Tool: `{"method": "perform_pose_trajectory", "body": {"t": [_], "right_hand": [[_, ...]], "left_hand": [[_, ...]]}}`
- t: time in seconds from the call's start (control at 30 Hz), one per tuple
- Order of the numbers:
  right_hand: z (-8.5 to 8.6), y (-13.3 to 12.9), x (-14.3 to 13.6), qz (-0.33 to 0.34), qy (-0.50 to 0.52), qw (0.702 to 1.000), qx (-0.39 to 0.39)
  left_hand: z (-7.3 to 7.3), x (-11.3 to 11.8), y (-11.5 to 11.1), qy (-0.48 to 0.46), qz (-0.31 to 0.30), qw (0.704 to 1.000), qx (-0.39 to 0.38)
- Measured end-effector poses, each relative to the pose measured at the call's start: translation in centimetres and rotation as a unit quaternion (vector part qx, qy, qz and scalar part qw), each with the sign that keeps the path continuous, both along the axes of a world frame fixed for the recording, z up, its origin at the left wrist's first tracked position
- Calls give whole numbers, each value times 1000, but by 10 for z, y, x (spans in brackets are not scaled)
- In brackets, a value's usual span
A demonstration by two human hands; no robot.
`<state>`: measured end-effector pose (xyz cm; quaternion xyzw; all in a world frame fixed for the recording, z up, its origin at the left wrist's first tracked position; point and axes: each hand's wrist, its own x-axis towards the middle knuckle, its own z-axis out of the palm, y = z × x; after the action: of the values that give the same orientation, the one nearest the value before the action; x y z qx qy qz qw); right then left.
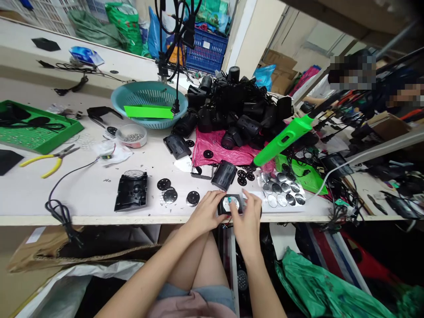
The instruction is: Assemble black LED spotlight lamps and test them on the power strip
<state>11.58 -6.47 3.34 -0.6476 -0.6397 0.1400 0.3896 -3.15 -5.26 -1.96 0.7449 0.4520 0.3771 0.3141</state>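
A long pale bench [82, 194] runs across the room, its front edge a bare strip of light wood. Behind it a second pale surface [29, 53] stretches along the back, with white plastic crates [49, 15] and stuffed green sacks [119, 20] piled against it. A blue crate [207, 51] stands further back beside a cream wall [255, 39]. Cardboard boxes [278, 62] sit on the floor past that wall. Under the bench lie flattened cardboard [49, 256] and crumpled green plastic bags [318, 282]. A dark beam [347, 17] crosses the upper right. The light is even and soft, indoors.
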Motion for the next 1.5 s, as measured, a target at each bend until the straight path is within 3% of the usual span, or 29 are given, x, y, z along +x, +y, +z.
{"method": "perform_pose_trajectory", "body": {"t": [0.13,0.33,0.43,0.5,0.57,0.67,0.73,0.77,0.83,1.07,1.27,1.43,1.5], "right_hand": [[-21,-3,1,18,-118,991,-61],[-12,2,3,0,-124,988,-86],[-7,-5,3,-5,-21,997,-73],[-8,-15,3,-1,149,988,-49],[-12,-31,3,-16,381,923,-54],[-20,-58,1,-83,664,730,-139],[-24,-73,-1,-122,750,620,-193],[-24,-78,-2,-133,772,586,-208],[-23,-84,-4,-135,795,550,-218],[-12,-84,-12,-110,794,547,-241],[-13,-87,-16,-86,782,559,-264],[-14,-91,-18,-103,793,538,-266],[-15,-92,-19,-112,785,547,-267]], "left_hand": [[1,1,1,3,0,1000,-13],[3,2,1,4,0,1000,-24],[5,2,0,-1,4,1000,-29],[6,2,0,-7,6,999,-34],[6,2,1,-9,6,999,-37],[6,2,2,-3,3,999,-35],[5,2,3,0,4,999,-32],[5,2,3,1,5,1000,-31],[5,3,4,2,5,999,-31],[6,2,3,1,4,999,-34],[7,2,3,3,5,999,-32],[8,3,3,5,8,999,-42],[9,3,3,4,9,999,-45]]}}
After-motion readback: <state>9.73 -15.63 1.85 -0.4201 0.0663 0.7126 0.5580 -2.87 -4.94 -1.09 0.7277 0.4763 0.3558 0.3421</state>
